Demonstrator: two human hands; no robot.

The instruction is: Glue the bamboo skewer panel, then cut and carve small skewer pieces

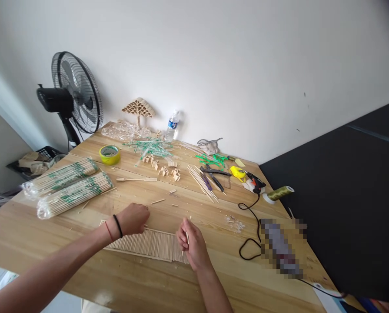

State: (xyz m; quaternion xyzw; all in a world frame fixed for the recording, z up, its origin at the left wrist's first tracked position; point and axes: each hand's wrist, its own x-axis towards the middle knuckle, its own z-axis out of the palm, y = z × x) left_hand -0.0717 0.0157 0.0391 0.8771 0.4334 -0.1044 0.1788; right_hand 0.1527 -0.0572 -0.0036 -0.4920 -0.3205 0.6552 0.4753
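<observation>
A flat panel of short wooden sticks, laid side by side, lies on the table in front of me. My left hand is closed above the panel's left part, knuckles up, with a black band and a red string on the wrist. Its fingertips are hidden, so I cannot make out what they hold. At the panel's right end, my right hand is curled around a short wooden stick. A loose stick piece rests on the table just beyond my hands.
Two bagged stick bundles and yellow tape lie left. Behind are a stick tree model, a water bottle and small stick pieces. Pliers, a glue gun, its cord and a thread spool sit right.
</observation>
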